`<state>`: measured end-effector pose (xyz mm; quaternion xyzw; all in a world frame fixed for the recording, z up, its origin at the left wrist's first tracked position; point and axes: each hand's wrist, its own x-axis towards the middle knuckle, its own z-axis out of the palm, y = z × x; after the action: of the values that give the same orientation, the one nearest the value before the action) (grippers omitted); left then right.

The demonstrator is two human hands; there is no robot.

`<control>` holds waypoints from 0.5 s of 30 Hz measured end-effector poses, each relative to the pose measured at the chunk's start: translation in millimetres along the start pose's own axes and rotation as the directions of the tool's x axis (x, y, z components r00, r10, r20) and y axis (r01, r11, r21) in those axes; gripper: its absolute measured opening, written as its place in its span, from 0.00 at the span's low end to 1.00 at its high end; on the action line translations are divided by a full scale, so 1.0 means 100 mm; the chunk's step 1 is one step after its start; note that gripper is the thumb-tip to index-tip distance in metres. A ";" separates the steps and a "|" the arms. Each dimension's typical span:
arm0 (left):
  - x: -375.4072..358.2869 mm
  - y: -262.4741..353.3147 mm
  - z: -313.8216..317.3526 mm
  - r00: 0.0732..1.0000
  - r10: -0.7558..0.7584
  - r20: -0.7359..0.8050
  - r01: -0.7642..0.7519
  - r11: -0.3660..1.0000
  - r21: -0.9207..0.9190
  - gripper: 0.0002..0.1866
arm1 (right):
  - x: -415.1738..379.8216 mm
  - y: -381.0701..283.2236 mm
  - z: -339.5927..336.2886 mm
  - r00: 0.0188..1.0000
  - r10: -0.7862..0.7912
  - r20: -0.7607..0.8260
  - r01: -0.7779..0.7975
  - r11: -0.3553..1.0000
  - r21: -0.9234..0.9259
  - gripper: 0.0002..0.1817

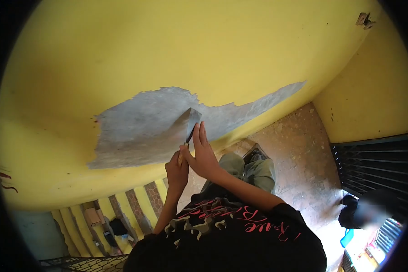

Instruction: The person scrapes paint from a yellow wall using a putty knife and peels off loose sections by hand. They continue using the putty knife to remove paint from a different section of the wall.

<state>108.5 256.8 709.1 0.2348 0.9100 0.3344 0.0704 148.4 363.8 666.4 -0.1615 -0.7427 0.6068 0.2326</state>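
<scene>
My left hand (177, 172) is wrapped round the wooden handle of a trowel (193, 119). The metal blade points up, over a grey bare patch (140, 122) on the yellow wall (122, 45). Beside the blade is my right hand (204, 154), its fingers stretched out and its fingertips at the blade's right edge. Whether the blade touches the wall cannot be made out.
Yellow-edged steps (131, 204) at the lower left hold a cardboard box (93, 216) and a black item (118, 226). A person (371, 208) is at the lower right, near a dark metal gate (376, 163). A socket (365, 21) is at the upper right.
</scene>
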 end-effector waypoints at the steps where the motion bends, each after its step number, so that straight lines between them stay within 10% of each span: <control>1: 0.04 0.10 -0.06 0.999 0.049 -0.014 -0.048 0.999 0.009 0.13 | 0.04 -0.06 -0.02 1.000 0.010 0.004 -0.010 1.000 -0.023 0.45; 15: 0.21 0.06 -0.16 0.999 0.045 -0.010 -0.043 0.992 0.118 0.10 | 0.22 -0.41 0.12 0.992 0.030 -0.122 -0.025 0.999 0.041 0.45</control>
<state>87.7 261.8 726.0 0.2564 0.9231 0.2833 0.0435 125.2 356.0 708.0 -0.2043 -0.7127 0.6133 0.2725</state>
